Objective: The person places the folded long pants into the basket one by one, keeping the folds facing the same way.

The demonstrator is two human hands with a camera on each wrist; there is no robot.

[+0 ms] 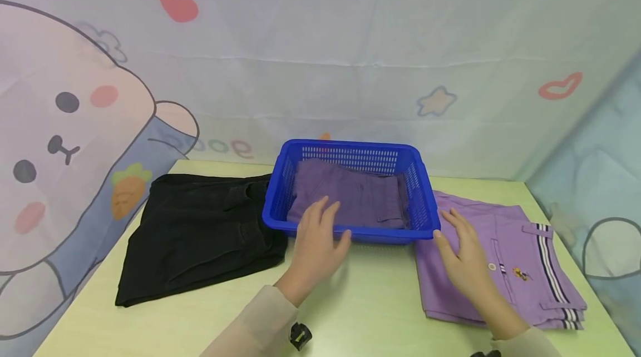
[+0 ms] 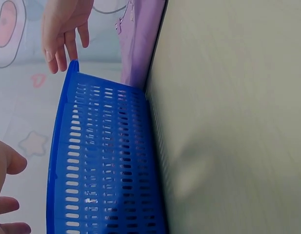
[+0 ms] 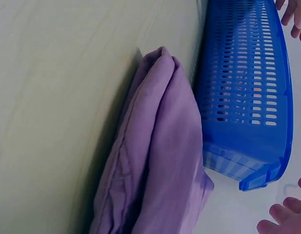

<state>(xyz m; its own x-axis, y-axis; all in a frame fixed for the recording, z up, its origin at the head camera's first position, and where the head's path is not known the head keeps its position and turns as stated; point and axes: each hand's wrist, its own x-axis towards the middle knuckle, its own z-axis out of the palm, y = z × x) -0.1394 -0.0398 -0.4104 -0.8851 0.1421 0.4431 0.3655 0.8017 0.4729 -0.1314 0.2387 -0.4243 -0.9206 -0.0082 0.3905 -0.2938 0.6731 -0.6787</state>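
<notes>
A blue perforated plastic basket point(image 1: 345, 236) holds folded dark purple trousers point(image 1: 345, 193). In the head view my left hand point(image 1: 316, 243) hovers over the basket's front rim, fingers spread and holding nothing. My right hand point(image 1: 466, 259) is beside the front right corner, fingers extended, above light purple folded trousers point(image 1: 506, 268). The right wrist view shows a gap between the right fingers point(image 3: 282, 214) and the basket corner. In the left wrist view the left fingers point(image 2: 9, 204) stand apart from the rim.
Black folded trousers point(image 1: 200, 234) lie left of the basket on the pale wooden table point(image 1: 370, 296). The light purple pair, with striped waistband, partly sits beside the basket's right end. A printed cloth backdrop point(image 1: 325, 40) hangs behind the table.
</notes>
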